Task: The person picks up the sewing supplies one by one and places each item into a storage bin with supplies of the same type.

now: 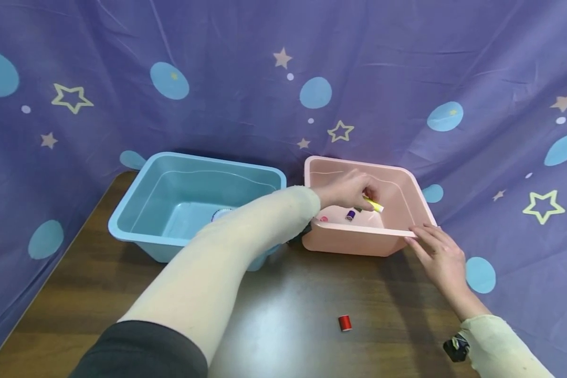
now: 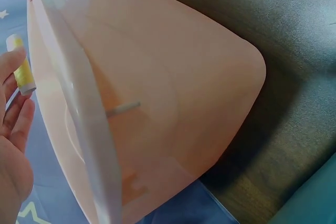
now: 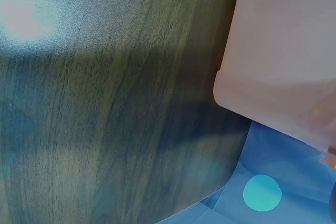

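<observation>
My left hand (image 1: 351,190) reaches over the pink bin (image 1: 349,240) and pinches a yellow thread spool (image 1: 374,205) between thumb and fingers. In the left wrist view, the yellow spool (image 2: 22,72) shows its pale ends beyond the fingertips. Under that hand, a dark purple spool (image 1: 350,214) and a small pink item (image 1: 323,219) lie on the bin's floor. My right hand (image 1: 441,260) holds the bin's near right corner, fingers over the rim and thumb against the outside wall. The right wrist view shows mostly table and the bin's wall (image 3: 278,51).
A red thread spool (image 1: 345,323) lies on the wooden table (image 1: 293,294) in front of the pink bin. To the left stands a blue bin (image 1: 123,235) with a round white-edged item (image 1: 220,214) inside, partly behind my left sleeve. A purple patterned curtain (image 1: 236,79) hangs behind both bins.
</observation>
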Demonstrator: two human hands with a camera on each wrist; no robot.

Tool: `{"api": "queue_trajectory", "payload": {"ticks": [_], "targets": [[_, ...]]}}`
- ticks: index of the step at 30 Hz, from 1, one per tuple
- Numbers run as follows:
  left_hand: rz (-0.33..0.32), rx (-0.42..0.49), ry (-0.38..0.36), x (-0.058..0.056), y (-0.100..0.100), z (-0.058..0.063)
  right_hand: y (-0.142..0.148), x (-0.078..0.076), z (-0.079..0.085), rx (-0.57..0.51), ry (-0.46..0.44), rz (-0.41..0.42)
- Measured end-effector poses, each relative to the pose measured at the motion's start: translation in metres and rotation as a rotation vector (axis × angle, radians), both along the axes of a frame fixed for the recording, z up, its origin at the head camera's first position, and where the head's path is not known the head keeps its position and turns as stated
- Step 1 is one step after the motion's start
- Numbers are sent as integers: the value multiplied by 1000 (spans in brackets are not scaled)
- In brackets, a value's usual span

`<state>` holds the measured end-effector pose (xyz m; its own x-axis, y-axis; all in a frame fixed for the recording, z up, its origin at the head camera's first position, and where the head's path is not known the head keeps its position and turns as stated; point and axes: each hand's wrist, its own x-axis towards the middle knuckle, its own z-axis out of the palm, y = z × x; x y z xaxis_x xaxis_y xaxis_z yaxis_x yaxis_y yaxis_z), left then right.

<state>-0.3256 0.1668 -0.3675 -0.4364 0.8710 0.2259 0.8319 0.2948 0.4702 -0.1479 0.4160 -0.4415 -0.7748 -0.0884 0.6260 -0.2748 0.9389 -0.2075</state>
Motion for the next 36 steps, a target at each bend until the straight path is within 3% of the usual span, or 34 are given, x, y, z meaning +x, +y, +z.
{"api": "queue_trajectory", "payload": {"ticks": [5,13,20,26,36], "targets": [[8,-32,-28,2,-2,-6,-1,0,-3,4,1,11],[50,-92,35,6,-6,-10,-4,0,-7,11,-12,19],[36,-99,16,5,-7,-9,-6,0,-6,12,-12,18],[16,-100,10,6,-11,-1,-5,1,-5,15,10,22],[28,-118,-5,10,-29,24,0,1,0,4,3,7]]}}
